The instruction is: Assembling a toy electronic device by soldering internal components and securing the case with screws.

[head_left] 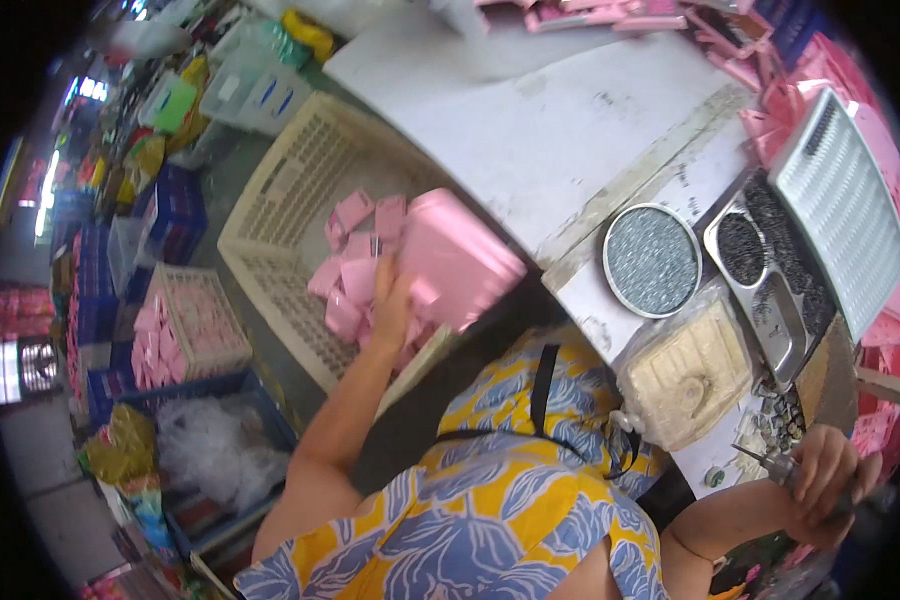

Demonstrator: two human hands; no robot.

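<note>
My left hand [394, 305] grips a flat, glossy pink plastic case [460, 258] by its left side, its fingers partly hidden by the case. It hangs tilted over the right side of a large cream plastic crate [270, 180]. Smaller pink plastic pieces [355, 275] lie in a heap inside that crate. At the lower right, my right hand [825, 480] is closed around what looks like a screwdriver [785, 468], its thin shaft pointing left over the bench edge. Beside this hand lie small metal parts [773, 425].
On the white bench [530, 130] sit a round dish of small silvery pieces [652, 260], a metal tray [782, 325] with dark screws, a plastic-wrapped tan block [685, 370] and a pale ridged tray [850, 215]. A smaller crate [210, 315] and blue bin [270, 400] stand left.
</note>
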